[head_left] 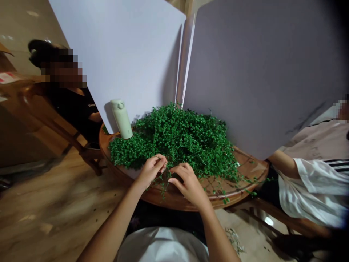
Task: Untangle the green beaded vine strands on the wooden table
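Note:
Near the table's front edge, my left hand (153, 168) is closed, thumb and fingers pinched together on a thin sprig with green berries (163, 186). Part of the sprig hangs below the fingers. Close beside it, my right hand (188, 183) is open, its thumb apart from the curled forefinger and nothing visible between them. Beyond both hands rises a large heap of green berries on thin stems (188, 138). A lower pile of loose-looking green berries (129, 149) lies to the left of the heap.
A pale green flask (121, 119) stands at the left on the round wooden table (252, 165). Two tall boards, one white (128, 54) and one grey (253, 72), rise behind the heap. People sit at left and right, with a wooden chair (51, 120) at left.

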A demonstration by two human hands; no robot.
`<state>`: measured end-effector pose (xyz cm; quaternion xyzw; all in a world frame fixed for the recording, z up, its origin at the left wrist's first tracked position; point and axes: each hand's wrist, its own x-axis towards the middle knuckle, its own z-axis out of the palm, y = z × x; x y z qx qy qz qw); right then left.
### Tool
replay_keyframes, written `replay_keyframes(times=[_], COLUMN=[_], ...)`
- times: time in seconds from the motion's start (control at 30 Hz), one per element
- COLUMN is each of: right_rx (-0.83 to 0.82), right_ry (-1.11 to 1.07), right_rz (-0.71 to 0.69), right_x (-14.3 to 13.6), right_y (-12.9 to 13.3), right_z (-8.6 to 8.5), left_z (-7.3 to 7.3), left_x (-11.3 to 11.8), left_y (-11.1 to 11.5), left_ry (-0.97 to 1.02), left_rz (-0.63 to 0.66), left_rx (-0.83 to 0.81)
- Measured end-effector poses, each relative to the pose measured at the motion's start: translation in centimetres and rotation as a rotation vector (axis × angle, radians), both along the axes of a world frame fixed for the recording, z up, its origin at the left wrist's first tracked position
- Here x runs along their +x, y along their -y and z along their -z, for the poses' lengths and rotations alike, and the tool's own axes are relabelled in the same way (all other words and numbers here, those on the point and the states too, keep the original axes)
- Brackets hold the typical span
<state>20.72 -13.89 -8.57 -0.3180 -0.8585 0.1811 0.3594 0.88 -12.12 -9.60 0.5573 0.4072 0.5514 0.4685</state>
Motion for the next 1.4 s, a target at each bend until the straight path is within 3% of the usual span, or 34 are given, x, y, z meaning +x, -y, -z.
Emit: replay_keyframes(times=[0.5, 0.8, 1.07, 1.23, 1.4], right_rx=[-0.053, -0.068, -0.194, -0.3, -0.389], right_ry=[-0.15, -0.212, -0.235, -0.415, -0.789], right_rz=[0.042, 0.098, 0.145, 0.111, 0.162], right_x=[0.4, 0.1, -0.6, 0.5, 1.4], right_y=[0.3, 0.3, -0.5, -0.6, -1.1], right_z=[-0.1, 0.0, 0.8, 0.8, 1.6], left_z=[-0.5, 0.2, 0.2, 0.0, 0.1], left_x=[-0.1, 0.1, 0.0, -0.2, -0.3], left_y=[0.3, 0.0, 0.1, 0.4, 0.3], left_ry=[-0.024, 0.117, 0.146, 0.081, -0.096], left_rz=[0.031, -0.045, -0.007, 0.011, 0.07], left_rx=[0.032, 0.068, 0.045, 0.076, 0.128])
